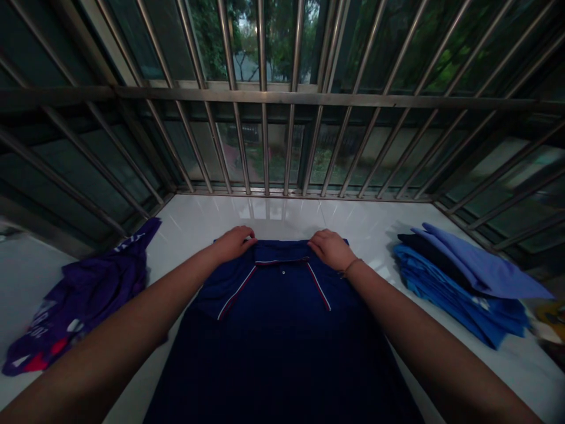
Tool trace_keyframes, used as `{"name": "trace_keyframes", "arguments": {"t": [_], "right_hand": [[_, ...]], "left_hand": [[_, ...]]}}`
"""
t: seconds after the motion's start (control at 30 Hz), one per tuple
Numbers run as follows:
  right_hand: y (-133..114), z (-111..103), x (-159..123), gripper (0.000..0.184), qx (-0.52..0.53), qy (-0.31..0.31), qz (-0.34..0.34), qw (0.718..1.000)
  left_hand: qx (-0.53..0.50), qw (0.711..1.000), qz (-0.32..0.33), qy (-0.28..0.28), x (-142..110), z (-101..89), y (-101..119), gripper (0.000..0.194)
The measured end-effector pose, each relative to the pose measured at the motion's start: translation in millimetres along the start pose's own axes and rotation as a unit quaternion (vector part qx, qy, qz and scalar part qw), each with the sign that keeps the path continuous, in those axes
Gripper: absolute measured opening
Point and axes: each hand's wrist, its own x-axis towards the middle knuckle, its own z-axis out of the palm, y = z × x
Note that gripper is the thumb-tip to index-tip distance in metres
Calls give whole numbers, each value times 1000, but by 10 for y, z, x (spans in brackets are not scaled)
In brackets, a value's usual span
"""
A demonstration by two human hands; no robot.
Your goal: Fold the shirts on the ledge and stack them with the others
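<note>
A navy polo shirt (282,330) lies spread front side up, its collar (282,252) at the far end. Red and white piping edges the collar points, and one small button shows below the collar. At the shirt's left shoulder edge, my left hand (236,242) pinches the cloth beside the collar. My right hand (333,250) grips the opposite shoulder edge, with a thin band around that wrist. Both hands rest at about the same height on the shirt. The lower part of the shirt runs out of view at the bottom.
Crumpled purple clothing (101,288) lies on the left of the white tiled ledge (282,215). On the right sits a stack of folded blue clothes (450,288) with a lavender garment (477,253) on top. Metal window bars (265,141) rise behind the ledge.
</note>
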Motion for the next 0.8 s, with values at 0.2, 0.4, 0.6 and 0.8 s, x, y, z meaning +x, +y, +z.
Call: {"name": "trace_keyframes", "arguments": {"t": [0.2, 0.4, 0.6, 0.8], "right_hand": [[583, -196, 1, 36, 1, -48, 92, 995], [769, -354, -45, 29, 21, -99, 76, 992], [565, -715, -356, 28, 11, -2, 33, 999], [-5, -764, -1741, 29, -26, 134, -97, 986]], "left_hand": [[-27, 994, -49, -89, -92, -428, -597, 51], [-33, 992, -71, -104, -171, -507, -649, 35], [1, 999, -43, -11, -546, -806, -286, 25], [82, 985, 92, 119, -2003, -748, 349, 18]]}}
